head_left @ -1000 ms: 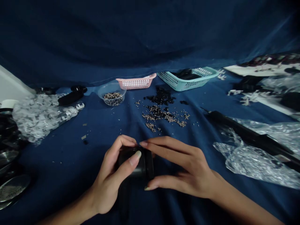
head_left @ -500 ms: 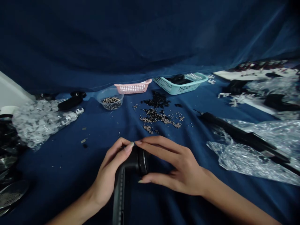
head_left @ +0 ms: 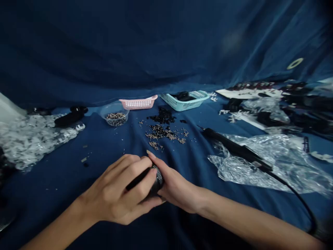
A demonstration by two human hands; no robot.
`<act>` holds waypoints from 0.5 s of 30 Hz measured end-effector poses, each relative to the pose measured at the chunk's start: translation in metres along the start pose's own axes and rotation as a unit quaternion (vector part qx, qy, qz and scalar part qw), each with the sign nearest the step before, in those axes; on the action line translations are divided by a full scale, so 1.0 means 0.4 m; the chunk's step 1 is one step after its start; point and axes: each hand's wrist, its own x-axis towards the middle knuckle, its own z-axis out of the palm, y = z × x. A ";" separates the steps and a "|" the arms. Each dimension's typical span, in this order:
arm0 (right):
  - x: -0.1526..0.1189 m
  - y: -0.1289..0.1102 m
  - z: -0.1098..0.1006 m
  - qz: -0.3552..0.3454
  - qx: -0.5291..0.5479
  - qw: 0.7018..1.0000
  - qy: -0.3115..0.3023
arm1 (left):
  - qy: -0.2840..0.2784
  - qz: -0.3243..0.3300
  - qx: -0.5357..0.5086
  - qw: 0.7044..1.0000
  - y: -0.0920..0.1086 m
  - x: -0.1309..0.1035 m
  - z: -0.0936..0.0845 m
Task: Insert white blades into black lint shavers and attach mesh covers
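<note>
Both of my hands are wrapped round a black housing (head_left: 153,185), shaped like a hair dryer, with a round, finely ribbed end. My left hand (head_left: 118,191) grips it from above, its fingers curled over the body. My right hand (head_left: 177,187) closes on the ribbed end from the right, its thumb over the top. The handle is hidden under my hands. Beyond them lie a pile of small screws (head_left: 166,133) and a heap of small black parts (head_left: 164,115) on the blue cloth.
A black electric screwdriver (head_left: 234,147) with a cord lies on clear plastic bags (head_left: 281,173) to the right. Behind the screws stand a clear bowl (head_left: 104,114), a pink basket (head_left: 139,104) and a turquoise basket (head_left: 191,105). A bag of white parts (head_left: 33,139) lies left.
The housing has turned so that its handle no longer shows. My left hand has moved over its top, and my right hand, earlier loosely spread, has closed round the ribbed end. The view has shifted right.
</note>
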 end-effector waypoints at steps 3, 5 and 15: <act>0.005 -0.008 0.002 0.077 0.093 0.991 -0.048 | 0.025 -0.060 -0.032 0.997 0.001 -0.015 0.014; 0.006 -0.006 0.000 0.129 0.169 0.976 -0.046 | 0.038 -0.110 -0.070 0.991 0.007 -0.024 0.025; 0.011 -0.012 -0.040 0.063 0.155 0.986 -0.028 | 0.111 -0.503 -0.371 0.773 0.017 -0.028 0.044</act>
